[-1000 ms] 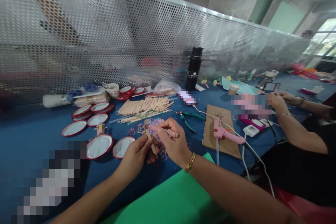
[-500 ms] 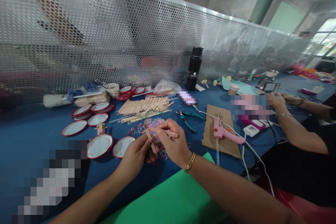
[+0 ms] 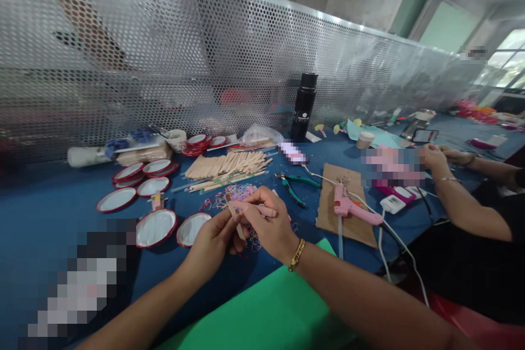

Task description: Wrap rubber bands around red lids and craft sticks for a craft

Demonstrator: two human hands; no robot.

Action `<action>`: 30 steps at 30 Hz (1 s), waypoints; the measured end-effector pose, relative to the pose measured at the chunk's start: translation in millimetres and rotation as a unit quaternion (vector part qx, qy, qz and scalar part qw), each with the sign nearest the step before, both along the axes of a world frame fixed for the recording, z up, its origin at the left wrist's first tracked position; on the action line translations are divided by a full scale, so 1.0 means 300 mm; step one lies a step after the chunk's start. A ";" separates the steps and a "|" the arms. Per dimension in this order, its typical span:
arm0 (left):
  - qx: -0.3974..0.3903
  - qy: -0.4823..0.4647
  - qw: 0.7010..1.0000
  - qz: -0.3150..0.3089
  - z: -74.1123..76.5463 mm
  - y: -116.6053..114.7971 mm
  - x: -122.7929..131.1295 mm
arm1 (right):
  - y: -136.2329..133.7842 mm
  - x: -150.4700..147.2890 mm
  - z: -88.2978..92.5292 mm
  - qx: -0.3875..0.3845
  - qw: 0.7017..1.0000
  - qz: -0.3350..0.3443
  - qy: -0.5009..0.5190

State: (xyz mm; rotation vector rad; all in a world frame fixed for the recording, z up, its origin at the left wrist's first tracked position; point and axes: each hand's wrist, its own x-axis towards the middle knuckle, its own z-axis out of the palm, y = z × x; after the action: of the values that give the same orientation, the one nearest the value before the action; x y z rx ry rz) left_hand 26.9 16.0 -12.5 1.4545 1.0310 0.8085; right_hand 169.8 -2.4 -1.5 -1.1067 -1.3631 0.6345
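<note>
Left hand (image 3: pixel 211 238) and right hand (image 3: pixel 268 224) both pinch one stick (image 3: pixel 232 207), just above the bands (image 3: pixel 229 192). Lids (image 3: pixel 156 228) lie left of the grip, with bare table (image 3: pixel 49 213) beyond them. The far bottle (image 3: pixel 303 106) has a label too small to read.

The stick (image 3: pixel 235 220) and stick pile (image 3: pixel 227 165) are pale bare wood — the table cover (image 3: pixel 49 197) matt blue cloth, the glue gun (image 3: pixel 349 208) glossy pink plastic, the screen (image 3: pixel 246 54) shiny perforated metal.

Left hand (image 3: pixel 213 238) and right hand (image 3: pixel 268 224) pinch crossed wooden sticks (image 3: pixel 235 217).
</note>
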 end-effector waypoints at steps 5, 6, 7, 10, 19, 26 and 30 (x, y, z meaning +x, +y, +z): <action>0.000 0.000 1.000 -0.005 -0.002 0.001 -0.001 | 0.000 0.000 0.006 -0.010 1.000 0.018 0.010; 0.000 0.000 1.000 -0.004 -0.002 0.001 -0.001 | 0.001 0.000 0.005 -0.008 1.000 0.014 0.004; 0.000 -0.001 1.000 -0.003 -0.001 0.001 0.000 | 0.002 0.001 0.003 -0.006 1.000 0.007 -0.003; -0.003 -0.003 1.000 -0.001 0.003 0.002 0.002 | 0.003 0.004 0.000 0.001 1.000 -0.009 -0.020; 0.002 0.009 1.000 0.000 -0.002 0.002 -0.004 | 0.009 0.011 0.005 0.003 0.999 -0.022 -0.026; 0.009 0.018 1.000 -0.007 -0.007 0.010 -0.007 | 0.020 0.014 -0.003 0.003 1.000 -0.028 0.005; 0.005 0.008 1.000 -0.011 -0.009 0.009 -0.005 | 0.009 0.009 0.008 0.010 1.000 -0.019 0.008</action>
State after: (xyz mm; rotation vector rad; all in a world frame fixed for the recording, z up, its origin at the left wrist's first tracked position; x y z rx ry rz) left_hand 25.3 18.7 -15.1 1.4809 1.0230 0.7897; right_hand 172.4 0.3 1.0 -1.1062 -1.3282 0.5997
